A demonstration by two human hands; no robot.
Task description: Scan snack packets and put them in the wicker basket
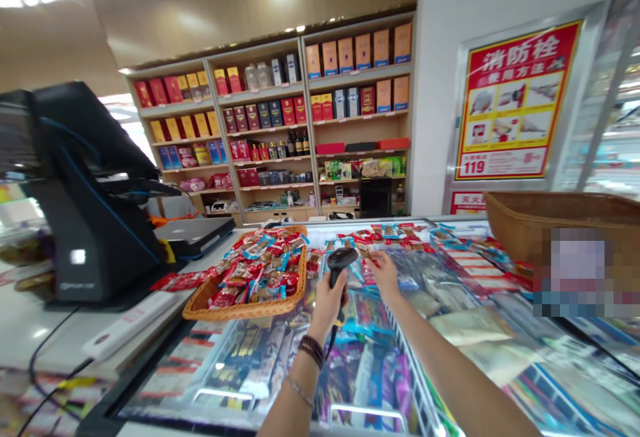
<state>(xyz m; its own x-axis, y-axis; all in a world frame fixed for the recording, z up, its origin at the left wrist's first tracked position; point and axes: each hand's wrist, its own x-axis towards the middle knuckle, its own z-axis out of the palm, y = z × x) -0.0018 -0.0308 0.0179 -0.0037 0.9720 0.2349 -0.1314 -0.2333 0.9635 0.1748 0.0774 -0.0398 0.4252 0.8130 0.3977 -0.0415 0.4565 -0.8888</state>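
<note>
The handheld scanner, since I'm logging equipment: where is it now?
Near the middle of the head view, the scanner is in the left hand, above the glass-topped case, just right of the orange wicker basket.

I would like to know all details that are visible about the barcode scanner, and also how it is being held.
The barcode scanner is black, apparently plastic, with a rounded, slightly shiny head on a slimmer handle. The left hand grips the handle, hiding much of it, with the head held uppermost. A dark cable hangs below, beside the wrist. It is over the glass-topped display, left of the right hand. Any trigger or light cannot be made out.
</note>
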